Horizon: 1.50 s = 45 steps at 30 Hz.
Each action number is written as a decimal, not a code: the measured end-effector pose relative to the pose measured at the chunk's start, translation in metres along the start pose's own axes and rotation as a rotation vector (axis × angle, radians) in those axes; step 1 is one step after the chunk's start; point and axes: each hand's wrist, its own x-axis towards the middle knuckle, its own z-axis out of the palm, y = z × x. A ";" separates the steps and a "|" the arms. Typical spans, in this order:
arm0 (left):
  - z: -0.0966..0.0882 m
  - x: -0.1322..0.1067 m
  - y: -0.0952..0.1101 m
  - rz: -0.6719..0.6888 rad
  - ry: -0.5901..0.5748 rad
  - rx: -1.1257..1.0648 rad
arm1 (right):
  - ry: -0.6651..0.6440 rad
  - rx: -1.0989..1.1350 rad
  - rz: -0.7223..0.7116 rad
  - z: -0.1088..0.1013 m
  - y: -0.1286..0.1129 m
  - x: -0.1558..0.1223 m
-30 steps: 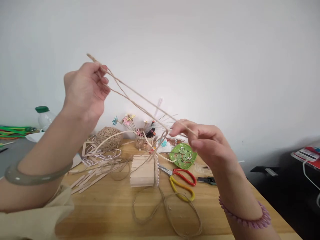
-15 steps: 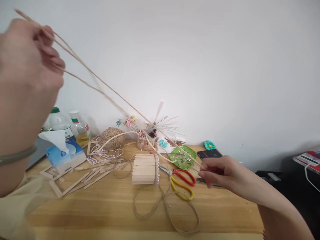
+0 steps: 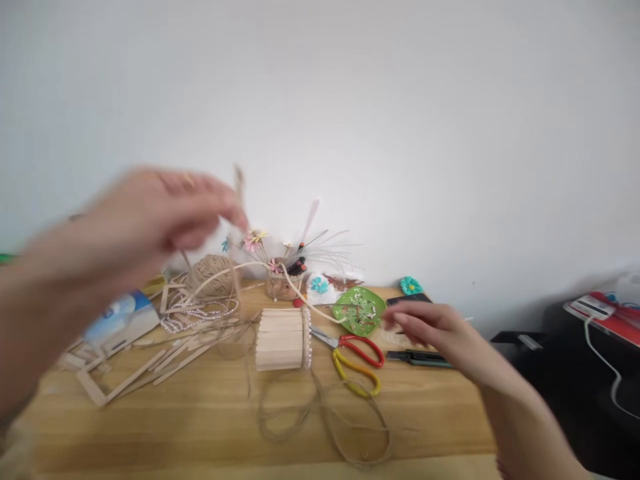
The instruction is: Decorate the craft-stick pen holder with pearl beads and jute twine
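My left hand (image 3: 195,213), smeared by motion, is closed on a length of twine (image 3: 239,280). One end of this twine sticks up past the fingertips, and the rest hangs down toward the table. My right hand (image 3: 425,323) hovers by the green dish (image 3: 359,312), fingers bent and slightly apart, with nothing visible in them. Between the hands a small cylinder of wooden craft sticks (image 3: 283,339) lies on its side, its right rim trimmed with twine and white beads. Scissors (image 3: 357,353) with one red and one yellow handle lie beside it. Loose loops of jute twine (image 3: 325,427) lie in front.
A ball of jute twine (image 3: 215,275), bead strings (image 3: 200,317) and scattered craft sticks (image 3: 175,353) lie on the left, near a tissue pack (image 3: 123,320). Behind stands a small pot (image 3: 284,287) with flowers and pens. A utility knife (image 3: 420,358) lies below my right hand.
My left hand has come down and right from the upper left, still with the twine. My right hand has let go of the stretched twine, which now hangs from the left hand.
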 end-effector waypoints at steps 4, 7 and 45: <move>0.068 -0.033 -0.037 -0.138 -0.500 -0.025 | -0.079 0.536 -0.128 0.061 -0.023 0.034; 0.086 -0.034 -0.065 -0.154 -0.517 -0.082 | -0.269 0.709 -0.153 0.089 -0.032 0.055; 0.088 0.017 -0.121 -0.329 -0.507 -0.161 | -0.050 0.355 -0.240 0.100 -0.013 0.105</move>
